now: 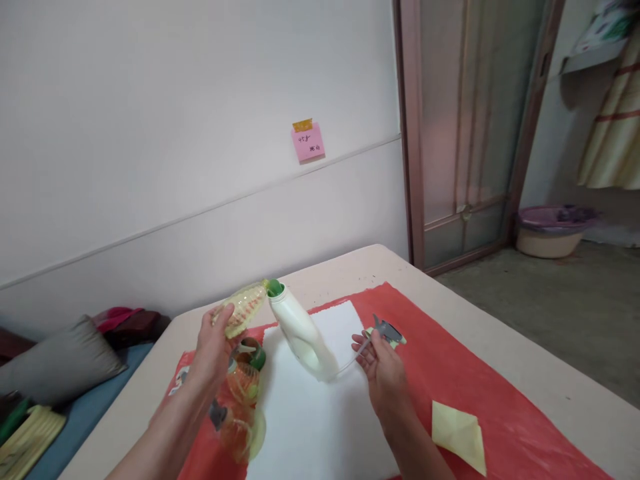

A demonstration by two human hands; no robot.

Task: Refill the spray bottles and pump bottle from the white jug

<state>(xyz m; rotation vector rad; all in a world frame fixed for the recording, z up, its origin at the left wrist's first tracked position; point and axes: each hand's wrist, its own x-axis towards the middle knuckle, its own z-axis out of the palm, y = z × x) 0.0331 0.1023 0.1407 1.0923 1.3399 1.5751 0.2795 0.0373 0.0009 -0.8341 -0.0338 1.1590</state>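
My left hand is wrapped round a clear, ribbed plastic bottle with a yellowish tint, lying on its side in the air. Its neck points right and meets the green piece in the mouth of a white bottle. That white bottle appears tilted by the wide view, its base on a white sheet. In my right hand is a grey trigger spray head, held by the fingers. From it a thin pale tube reaches down left towards the white bottle's base.
Clear orange-tinted bottles and a green tape roll are beside my left forearm. A folded yellow cloth lies on the red cover at the right. Behind the table rises a white wall with a pink note.
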